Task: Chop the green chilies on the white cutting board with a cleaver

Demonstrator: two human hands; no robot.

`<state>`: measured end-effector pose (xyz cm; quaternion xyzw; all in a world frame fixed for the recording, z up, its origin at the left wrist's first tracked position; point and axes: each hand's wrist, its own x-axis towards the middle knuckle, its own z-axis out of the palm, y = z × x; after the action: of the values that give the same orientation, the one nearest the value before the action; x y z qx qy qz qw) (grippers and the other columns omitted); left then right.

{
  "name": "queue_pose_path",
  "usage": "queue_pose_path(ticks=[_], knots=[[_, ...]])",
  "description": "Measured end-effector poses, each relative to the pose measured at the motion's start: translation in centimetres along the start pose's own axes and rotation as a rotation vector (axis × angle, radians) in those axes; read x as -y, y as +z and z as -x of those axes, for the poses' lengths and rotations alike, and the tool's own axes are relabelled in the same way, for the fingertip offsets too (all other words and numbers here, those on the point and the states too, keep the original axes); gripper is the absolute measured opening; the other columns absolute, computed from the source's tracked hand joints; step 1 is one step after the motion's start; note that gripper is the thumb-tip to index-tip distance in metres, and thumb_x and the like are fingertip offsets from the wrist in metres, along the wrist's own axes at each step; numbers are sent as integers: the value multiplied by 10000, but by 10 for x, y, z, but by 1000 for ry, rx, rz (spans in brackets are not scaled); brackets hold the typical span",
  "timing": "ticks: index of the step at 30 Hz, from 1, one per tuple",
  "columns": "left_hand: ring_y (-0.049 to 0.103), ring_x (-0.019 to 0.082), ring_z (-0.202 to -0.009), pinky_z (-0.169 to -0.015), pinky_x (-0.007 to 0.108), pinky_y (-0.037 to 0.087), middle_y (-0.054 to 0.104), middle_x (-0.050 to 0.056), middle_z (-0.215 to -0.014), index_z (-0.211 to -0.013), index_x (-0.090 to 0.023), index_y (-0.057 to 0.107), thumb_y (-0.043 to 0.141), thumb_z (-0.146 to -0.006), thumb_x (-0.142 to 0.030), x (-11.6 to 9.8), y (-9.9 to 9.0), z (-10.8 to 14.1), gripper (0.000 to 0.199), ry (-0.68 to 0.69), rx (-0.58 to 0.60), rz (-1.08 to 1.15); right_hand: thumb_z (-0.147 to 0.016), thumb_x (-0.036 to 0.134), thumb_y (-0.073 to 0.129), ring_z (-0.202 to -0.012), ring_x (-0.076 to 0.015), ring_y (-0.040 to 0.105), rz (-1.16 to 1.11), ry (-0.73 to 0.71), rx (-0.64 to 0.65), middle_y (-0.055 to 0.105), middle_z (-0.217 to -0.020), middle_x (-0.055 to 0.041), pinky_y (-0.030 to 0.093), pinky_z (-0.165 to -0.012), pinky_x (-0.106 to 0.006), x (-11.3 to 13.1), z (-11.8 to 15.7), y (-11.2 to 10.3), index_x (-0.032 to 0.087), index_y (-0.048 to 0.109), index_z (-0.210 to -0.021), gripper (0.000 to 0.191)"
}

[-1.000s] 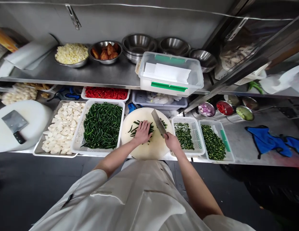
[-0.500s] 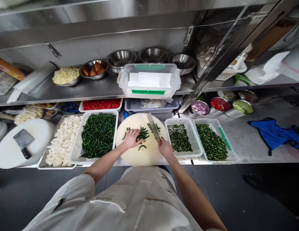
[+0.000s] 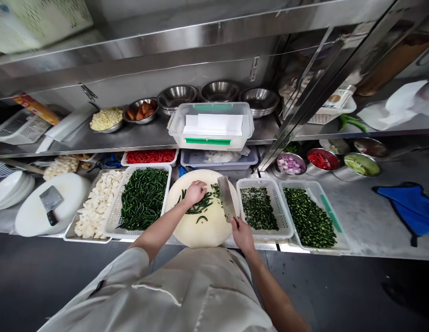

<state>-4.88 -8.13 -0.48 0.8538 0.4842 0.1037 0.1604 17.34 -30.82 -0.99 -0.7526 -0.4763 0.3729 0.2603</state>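
Observation:
My right hand [image 3: 242, 234] grips the handle of a cleaver [image 3: 228, 198], whose broad blade lies over the right part of the round cutting board [image 3: 200, 230]. Chopped green bits [image 3: 217, 192] show left of the blade. My left hand [image 3: 195, 192] rests over whole green chilies [image 3: 200, 205] on the board, its fingers bent to the right; what they hold, if anything, is hidden. One curved chili [image 3: 202, 218] lies apart, nearer me. Left of the board stands a basket of whole green chilies [image 3: 145, 198]; to its right, a basket of chopped ones [image 3: 257, 207].
A second tub of chopped green pieces [image 3: 309, 216] stands farther right. At the left are a tray of white slices [image 3: 98, 203] and another board [image 3: 74, 184] with a cleaver [image 3: 51, 201]. Behind, a shelf [image 3: 131, 143] holds steel bowls [image 3: 178, 97] and a clear box [image 3: 211, 127].
The view has tilted and shifted. The cleaver now shows more of its blade face, flatter over the board. My left hand has moved toward the back of the chilies, its fingers drawn together.

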Motion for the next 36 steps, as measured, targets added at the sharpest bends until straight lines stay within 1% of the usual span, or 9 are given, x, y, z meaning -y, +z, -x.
queue_pose_path(ticks=[4,6,10,13,18,22,25,31,36], knots=[[625,237,-1229,-1128,383,483,716,50,-1275,-1259,-260,730,554,-1001,-225,-1,-4,-35,314,261,144,-64,-1067,509,372,-982,-279,749,-50,18,-24,803,-1022,-121,518,-836,-309,1,1,5,230,707,-1043,437],[637,240,-1210,-1092,381,504,714,54,-1263,-1222,-263,736,583,-986,-238,-2,0,-44,282,282,184,-85,-1065,503,368,-958,-280,749,-42,26,-19,802,-1007,-118,518,-824,-312,3,0,6,232,704,-1027,434],[664,247,-1129,-1005,376,548,721,82,-1160,-1104,-228,728,604,-972,-274,3,11,-43,188,158,158,-19,-1069,504,352,-913,-278,748,0,11,17,793,-936,-96,516,-787,-310,5,-5,4,258,690,-973,429],[685,236,-1026,-968,370,559,736,75,-1035,-1021,-216,710,597,-954,-249,6,13,-37,135,88,117,94,-1081,474,350,-956,-272,752,8,2,42,805,-994,-96,515,-809,-303,8,-5,0,263,694,-1002,410],[703,194,-861,-860,321,567,751,31,-941,-1013,-225,674,599,-956,-283,11,1,-24,110,-54,-12,356,-1099,398,368,-994,-253,744,104,-3,142,812,-1038,-104,496,-820,-283,14,-2,-9,244,705,-1026,377],[703,169,-856,-865,302,570,748,19,-952,-1034,-228,664,597,-939,-308,23,-11,-12,141,-205,-181,516,-1109,360,429,-969,-227,744,234,-11,202,812,-1038,-97,463,-808,-263,23,-4,-14,230,713,-1060,317],[708,170,-873,-884,307,577,756,25,-967,-1066,-225,688,604,-933,-326,31,-14,-6,187,-251,-178,567,-1117,325,442,-995,-224,748,337,-28,225,810,-1056,-103,447,-811,-263,32,-9,-17,221,709,-1101,287],[694,182,-832,-833,306,559,753,23,-926,-1012,-219,707,639,-919,-280,14,4,-8,130,-71,-18,488,-1132,297,408,-990,-227,759,452,0,219,804,-1059,-128,436,-809,-276,45,-19,-23,187,699,-1149,312],[674,222,-904,-921,349,512,740,45,-905,-931,-215,700,643,-907,-203,-9,22,-15,62,140,62,222,-1138,301,414,-1001,-218,759,451,-9,191,806,-1070,-122,415,-785,-266,41,-17,-25,178,702,-1122,314]])
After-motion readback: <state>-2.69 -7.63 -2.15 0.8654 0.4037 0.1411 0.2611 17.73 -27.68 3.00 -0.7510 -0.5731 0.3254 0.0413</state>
